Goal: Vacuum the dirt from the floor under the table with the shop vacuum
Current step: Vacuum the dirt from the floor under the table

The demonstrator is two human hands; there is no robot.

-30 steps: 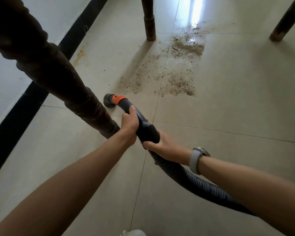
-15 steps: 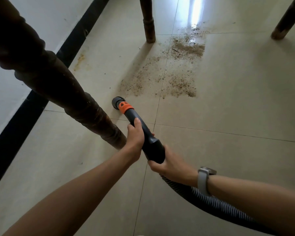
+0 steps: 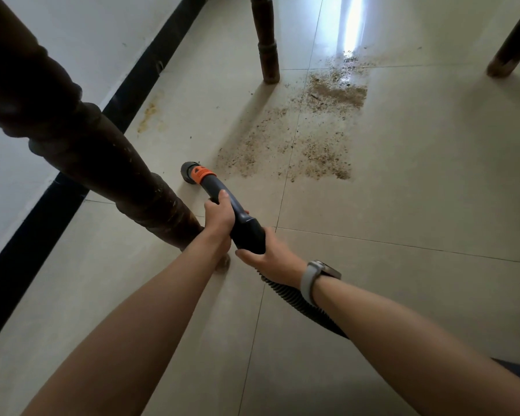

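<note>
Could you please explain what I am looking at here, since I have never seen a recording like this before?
There is no robot here: a person wears one camera on the head, looking forward and down, so you see their own two arms. The left hand grips the dark vacuum nozzle tube further forward, and the right hand, with a watch on its wrist, grips its thick rear end where the ribbed hose joins. The nozzle mouth, behind an orange collar, is down near the tiled floor, just short of the dirt, a brown gritty scatter. The dark turned posts are table legs: one close on the left, two further back. A black skirting strip runs along the wall.
</note>
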